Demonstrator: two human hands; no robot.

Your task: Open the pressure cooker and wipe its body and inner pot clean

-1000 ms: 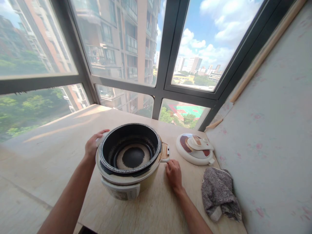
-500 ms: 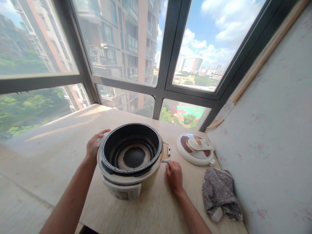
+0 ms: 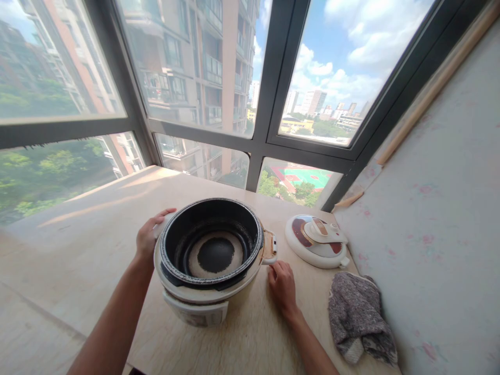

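A white electric pressure cooker [image 3: 195, 307] stands on the marble-patterned surface before me. Its lid is off, and the dark inner pot [image 3: 213, 208] shows a worn, pale ring around a black centre on its bottom. At the cooker's left side, my left hand [image 3: 149, 234] is closed round the handle, thumb side up. My right hand [image 3: 282, 286] is curled at the lower edge of the right handle [image 3: 269, 247]; its fingertips are tucked under and partly hidden. The cooker's lid [image 3: 317, 240], white with brown panels, lies to the right, apart from both hands.
A crumpled grey-brown cloth [image 3: 359, 317] lies at the right, close to the flowered wall [image 3: 437, 234]. Dark-framed windows [image 3: 258, 140] rise behind the pale surface [image 3: 97, 250], with buildings and trees outside. The surface's front edge shows at the bottom.
The view has shifted slightly, so the lid, cloth and right hand sit a little farther right and lower. Both hands keep their places at the cooker.
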